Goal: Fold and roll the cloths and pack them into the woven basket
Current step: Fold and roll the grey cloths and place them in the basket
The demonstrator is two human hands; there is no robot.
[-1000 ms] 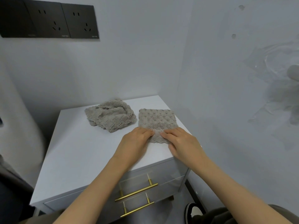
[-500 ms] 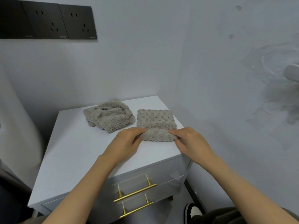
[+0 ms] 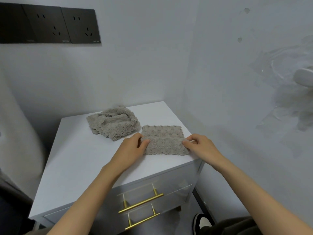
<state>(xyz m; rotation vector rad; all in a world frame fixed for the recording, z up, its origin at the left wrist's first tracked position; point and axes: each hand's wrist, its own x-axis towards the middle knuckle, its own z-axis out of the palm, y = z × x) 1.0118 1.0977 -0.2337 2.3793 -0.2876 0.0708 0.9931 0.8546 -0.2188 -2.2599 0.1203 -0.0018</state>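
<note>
A grey-beige bumpy cloth (image 3: 163,133) lies flat near the right front corner of the white cabinet top (image 3: 79,163). Its near edge is turned over into a fluffy band that covers roughly the front half. My left hand (image 3: 133,150) pinches the left end of that band and my right hand (image 3: 201,146) pinches the right end. A second cloth (image 3: 115,122) of the same colour lies crumpled behind and to the left, apart from both hands. No woven basket is in view.
The cabinet stands in a wall corner, with walls close behind and to the right. Two drawers with gold bar handles (image 3: 140,203) face me. Black wall sockets (image 3: 50,25) hang at the upper left. A shoe (image 3: 202,223) shows on the floor at the lower right.
Both hands have lifted the cloth's near edge and carried it away from me over the cloth, so the folded band has grown wider. The crumpled cloth has stayed still.
</note>
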